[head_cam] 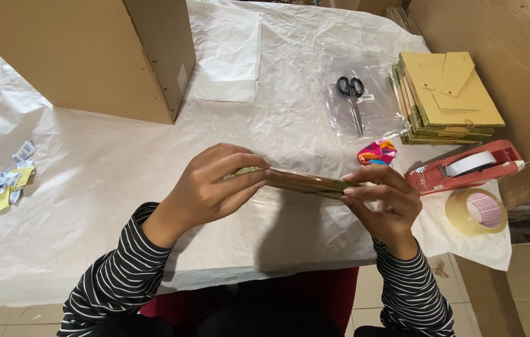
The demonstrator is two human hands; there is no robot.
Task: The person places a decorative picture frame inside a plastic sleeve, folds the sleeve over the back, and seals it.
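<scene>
Head camera looks down on two hands holding a thin, flat olive-and-brown board edge-on above a table covered in crumpled white paper. Left hand has its fingers curled and pressed together, pinching the board's left end between thumb and fingertips. Right hand pinches the right end the same way, fingers closed over the top edge. The board hangs level between them, near the table's front edge, well clear of the stack of similar yellow-green boards far right. Black-handled scissors lie on clear plastic left of that stack; a red tape dispenser and a roll of clear tape sit right of the right hand. Seen edge-on, the board's faces cannot be made out, and both palms are hidden.
</scene>
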